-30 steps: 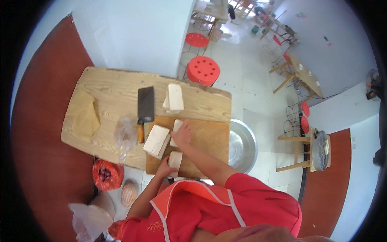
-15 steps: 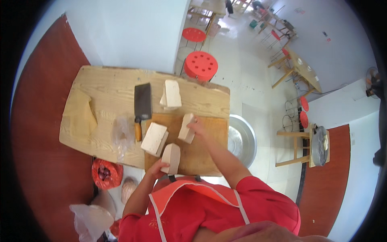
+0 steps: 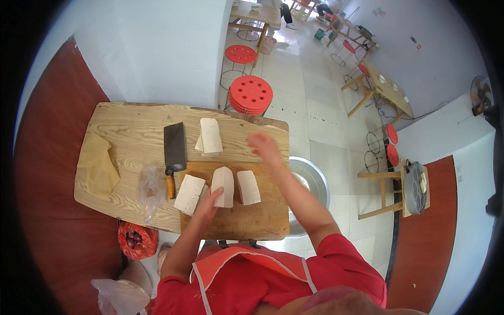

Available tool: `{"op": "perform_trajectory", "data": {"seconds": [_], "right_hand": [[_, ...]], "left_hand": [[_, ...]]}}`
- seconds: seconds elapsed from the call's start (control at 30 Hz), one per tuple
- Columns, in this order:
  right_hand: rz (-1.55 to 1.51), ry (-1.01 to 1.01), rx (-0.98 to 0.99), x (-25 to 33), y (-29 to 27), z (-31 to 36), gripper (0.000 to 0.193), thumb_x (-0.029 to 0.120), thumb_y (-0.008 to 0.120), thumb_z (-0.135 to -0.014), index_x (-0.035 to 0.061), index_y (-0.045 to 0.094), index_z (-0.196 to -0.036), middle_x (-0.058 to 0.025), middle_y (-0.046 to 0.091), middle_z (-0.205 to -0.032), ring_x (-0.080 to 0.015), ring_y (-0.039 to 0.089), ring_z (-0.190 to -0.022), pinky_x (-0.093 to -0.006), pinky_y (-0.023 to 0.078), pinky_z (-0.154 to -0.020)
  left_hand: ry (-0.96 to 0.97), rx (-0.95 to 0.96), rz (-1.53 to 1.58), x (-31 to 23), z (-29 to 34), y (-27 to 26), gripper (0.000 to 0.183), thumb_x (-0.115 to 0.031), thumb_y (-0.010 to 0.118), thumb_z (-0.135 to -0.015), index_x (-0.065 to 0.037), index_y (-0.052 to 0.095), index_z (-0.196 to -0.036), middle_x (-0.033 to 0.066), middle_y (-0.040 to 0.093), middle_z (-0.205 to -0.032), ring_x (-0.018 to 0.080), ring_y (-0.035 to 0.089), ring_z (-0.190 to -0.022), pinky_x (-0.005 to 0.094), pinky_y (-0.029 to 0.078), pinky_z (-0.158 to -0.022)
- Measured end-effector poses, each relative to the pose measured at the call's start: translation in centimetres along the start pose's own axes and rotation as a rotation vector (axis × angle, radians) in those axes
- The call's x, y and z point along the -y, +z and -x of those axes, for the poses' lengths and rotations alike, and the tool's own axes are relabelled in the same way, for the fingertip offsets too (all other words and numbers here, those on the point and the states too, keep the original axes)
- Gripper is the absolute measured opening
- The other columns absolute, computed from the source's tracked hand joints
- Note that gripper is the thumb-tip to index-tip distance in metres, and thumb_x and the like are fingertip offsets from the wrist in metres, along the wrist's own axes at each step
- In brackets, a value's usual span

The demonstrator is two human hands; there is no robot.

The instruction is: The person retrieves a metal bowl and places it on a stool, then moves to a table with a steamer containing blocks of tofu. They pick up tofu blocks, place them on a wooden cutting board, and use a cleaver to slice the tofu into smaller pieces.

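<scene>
My left hand (image 3: 208, 202) grips a pale block of tofu (image 3: 223, 184) over the wooden cutting board (image 3: 262, 223). My right hand (image 3: 266, 148) is raised above the board's far right side, a little blurred, fingers apart and nothing in it. Below it another tofu block (image 3: 249, 187) rests on the board. Left of my left hand lies a tofu block (image 3: 189, 193) with a further piece partly hidden beside it. Beyond the board are stacked tofu pieces (image 3: 211, 135). A cleaver (image 3: 175, 146) with a wooden handle lies to their left.
On the wooden table (image 3: 136, 123) are a tan cloth (image 3: 98, 167) and a clear plastic bag (image 3: 150, 190). A metal basin (image 3: 324, 191) stands right of the table, red stools (image 3: 251, 94) beyond it. A red bag (image 3: 137, 240) with dark round things sits below left.
My right hand has let go of its tofu block, now lying on the board, and moved up and away. My left hand has carried its block farther onto the board.
</scene>
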State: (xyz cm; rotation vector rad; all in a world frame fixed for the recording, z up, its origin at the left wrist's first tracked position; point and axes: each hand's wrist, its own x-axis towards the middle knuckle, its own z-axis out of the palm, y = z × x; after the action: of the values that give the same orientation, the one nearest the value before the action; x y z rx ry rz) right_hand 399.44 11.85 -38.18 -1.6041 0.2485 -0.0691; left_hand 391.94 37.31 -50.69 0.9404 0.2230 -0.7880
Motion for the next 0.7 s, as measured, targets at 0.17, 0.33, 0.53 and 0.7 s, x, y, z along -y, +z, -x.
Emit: {"op": "perform_trajectory", "data": {"seconds": [0.17, 0.33, 0.53, 0.7], "right_hand": [[-0.371, -0.055, 0.004, 11.3, -2.2, -1.1, 0.018, 0.018, 0.063, -0.090, 0.0031, 0.064, -0.102, -0.0022, 0.065, -0.083, -0.0077, 0.056, -0.073, -0.0226, 0.043, -0.062], [0.250, -0.024, -0.048, 4.0, 1.4, 0.9, 0.045, 0.029, 0.069, -0.087, 0.0033, 0.057, -0.122, -0.0102, 0.062, -0.115, -0.0163, 0.062, -0.097, -0.0308, 0.050, -0.080], [-0.257, 0.586, 0.147, -7.7, 3.9, 3.7, 0.060, 0.039, 0.064, -0.090, 0.0068, 0.044, -0.137, -0.0126, 0.054, -0.131, -0.0234, 0.057, -0.113, -0.0383, 0.049, -0.092], [-0.716, 0.625, 0.180, -9.4, 2.7, 1.5, 0.054, 0.041, 0.059, -0.093, 0.0055, 0.047, -0.133, -0.0127, 0.059, -0.122, -0.0269, 0.060, -0.108, -0.0432, 0.051, -0.091]], "left_hand": [[-0.014, 0.018, 0.007, -2.0, -1.7, 2.1, 0.056, -0.024, 0.064, -0.091, -0.007, 0.043, -0.139, 0.0081, 0.057, -0.129, 0.0216, 0.056, -0.117, 0.0385, 0.047, -0.097], [0.069, 0.045, 0.043, -2.8, -2.8, 4.4, 0.052, -0.023, 0.062, -0.092, -0.006, 0.045, -0.138, 0.0089, 0.058, -0.127, 0.0211, 0.058, -0.114, 0.0384, 0.048, -0.096], [0.129, 0.075, -0.083, -3.8, -4.8, 6.6, 0.068, -0.018, 0.070, -0.084, -0.006, 0.037, -0.143, 0.0089, 0.053, -0.133, 0.0193, 0.051, -0.121, 0.0328, 0.042, -0.099], [0.154, 0.071, -0.328, -4.7, -6.2, 7.3, 0.087, -0.021, 0.072, -0.081, -0.004, 0.023, -0.151, 0.0108, 0.043, -0.142, 0.0226, 0.044, -0.129, 0.0340, 0.036, -0.105]]}}
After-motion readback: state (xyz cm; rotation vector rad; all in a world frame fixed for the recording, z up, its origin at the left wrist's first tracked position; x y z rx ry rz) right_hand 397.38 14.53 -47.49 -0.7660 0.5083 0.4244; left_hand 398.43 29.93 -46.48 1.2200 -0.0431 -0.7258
